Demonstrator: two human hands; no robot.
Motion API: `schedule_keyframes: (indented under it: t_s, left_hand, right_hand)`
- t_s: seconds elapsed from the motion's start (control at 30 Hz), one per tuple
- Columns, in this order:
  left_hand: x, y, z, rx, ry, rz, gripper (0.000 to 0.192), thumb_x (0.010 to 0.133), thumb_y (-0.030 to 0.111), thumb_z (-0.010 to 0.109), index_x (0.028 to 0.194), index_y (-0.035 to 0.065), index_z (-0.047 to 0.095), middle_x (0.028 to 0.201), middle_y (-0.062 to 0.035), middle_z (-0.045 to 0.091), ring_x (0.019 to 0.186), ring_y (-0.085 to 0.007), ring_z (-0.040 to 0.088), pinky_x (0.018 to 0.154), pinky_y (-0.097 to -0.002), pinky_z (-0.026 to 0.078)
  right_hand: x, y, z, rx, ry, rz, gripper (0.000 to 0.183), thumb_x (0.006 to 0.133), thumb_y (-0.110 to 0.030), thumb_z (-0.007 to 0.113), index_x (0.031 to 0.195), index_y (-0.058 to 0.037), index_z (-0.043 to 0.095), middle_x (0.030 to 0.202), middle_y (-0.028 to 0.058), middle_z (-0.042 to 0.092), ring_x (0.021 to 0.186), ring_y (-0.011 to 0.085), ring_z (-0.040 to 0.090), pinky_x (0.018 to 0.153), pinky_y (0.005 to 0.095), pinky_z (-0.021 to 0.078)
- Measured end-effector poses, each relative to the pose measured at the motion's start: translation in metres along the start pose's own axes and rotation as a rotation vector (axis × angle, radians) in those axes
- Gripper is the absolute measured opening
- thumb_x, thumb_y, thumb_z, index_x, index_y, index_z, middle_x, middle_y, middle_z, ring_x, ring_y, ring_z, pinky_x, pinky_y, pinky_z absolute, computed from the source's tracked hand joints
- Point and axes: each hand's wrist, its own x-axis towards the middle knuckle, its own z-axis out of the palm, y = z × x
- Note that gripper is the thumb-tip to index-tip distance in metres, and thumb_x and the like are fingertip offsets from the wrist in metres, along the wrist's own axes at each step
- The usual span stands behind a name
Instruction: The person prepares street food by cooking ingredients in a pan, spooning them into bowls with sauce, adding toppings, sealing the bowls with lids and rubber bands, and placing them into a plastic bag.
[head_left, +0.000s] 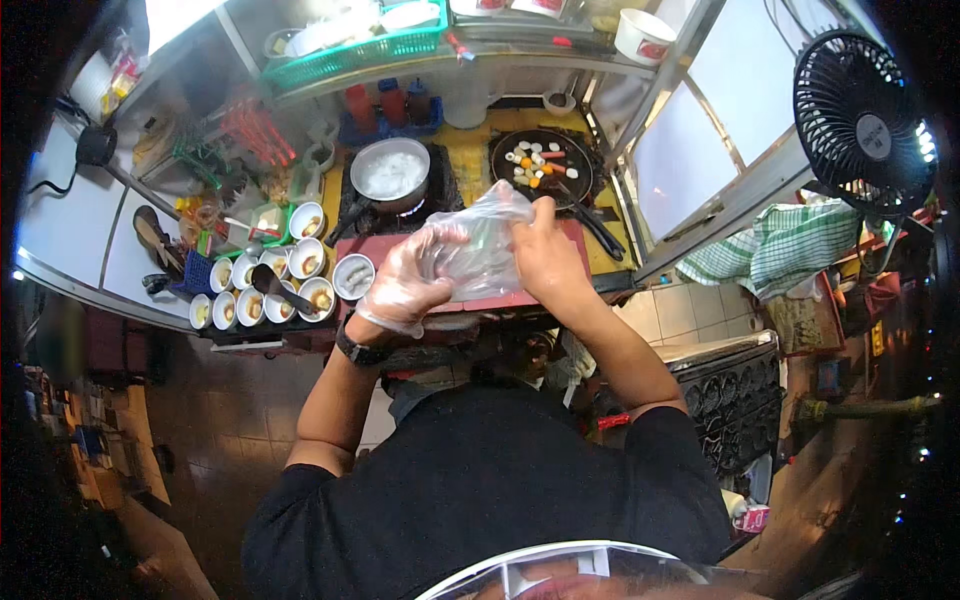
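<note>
My left hand (409, 277) wears a thin clear plastic glove and a black band at the wrist. It grips the left side of a clear plastic bag (484, 259). Bare, my right hand (549, 259) pinches the bag's upper right edge. The bag hangs over a red cutting board (480, 304), and something pale green shows faintly through it. Just left of my gloved hand stands a white bowl with pale pieces (353, 277). Beyond the bag, a dark frying pan (510, 180) holds sausage pieces and several white and orange chunks.
A saucepan of bubbling whitish liquid (390, 172) sits over a lit burner. Several white bowls with food (307, 259) stand in rows at left, a dark ladle (279, 289) across them. The frying pan's black handle (600, 231) points toward me. A black fan (870, 135) hangs at right.
</note>
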Motion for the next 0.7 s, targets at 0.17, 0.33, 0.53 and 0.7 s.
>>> schedule_keyframes:
  t_s: [0.17,0.33,0.53,0.7]
  left_hand:
    - [-0.021,-0.059,-0.034,1.066,0.265,0.322,0.044,0.082,0.007,0.080,0.122,0.0005,0.065,0.107,-0.0165,0.063,0.095,-0.0313,0.064,0.082,-0.0400,0.055]
    - [-0.052,-0.049,-0.056,1.062,0.354,-0.007,0.072,0.074,0.020,0.088,0.135,-0.0001,0.057,0.123,-0.0238,0.066,0.109,-0.0386,0.068,0.095,-0.0451,0.056]
    - [-0.100,-0.036,-0.080,0.929,0.179,-0.212,0.073,0.072,0.016,0.080,0.141,0.0086,0.055,0.132,-0.0235,0.062,0.120,-0.0411,0.064,0.099,-0.0465,0.054]
    - [-0.113,-0.043,-0.060,0.702,-0.008,-0.229,0.079,0.066,0.015,0.085,0.140,0.0083,0.057,0.134,-0.0199,0.063,0.122,-0.0374,0.064,0.103,-0.0430,0.052]
  right_hand:
    - [-0.002,0.014,0.035,0.189,-0.105,-0.156,0.062,0.088,-0.011,0.075,0.147,-0.0078,0.056,0.130,0.0305,0.042,0.110,0.0480,0.063,0.089,0.0493,0.0568]
    - [0.044,0.020,0.033,0.633,-0.406,-0.437,0.094,0.080,-0.027,0.088,0.161,-0.0259,0.039,0.147,0.0293,0.038,0.139,0.0445,0.043,0.116,0.0486,0.0406]
    - [0.081,0.027,0.125,-0.007,-0.488,-0.336,0.124,0.055,-0.031,0.100,0.161,-0.0296,0.036,0.165,0.0308,0.023,0.149,0.0558,0.028,0.118,0.0596,0.0361]
    - [0.086,0.016,0.136,-0.173,-0.536,-0.280,0.109,0.057,-0.025,0.097,0.154,-0.0301,0.046,0.163,0.0236,0.032,0.147,0.0534,0.032,0.110,0.0654,0.0429]
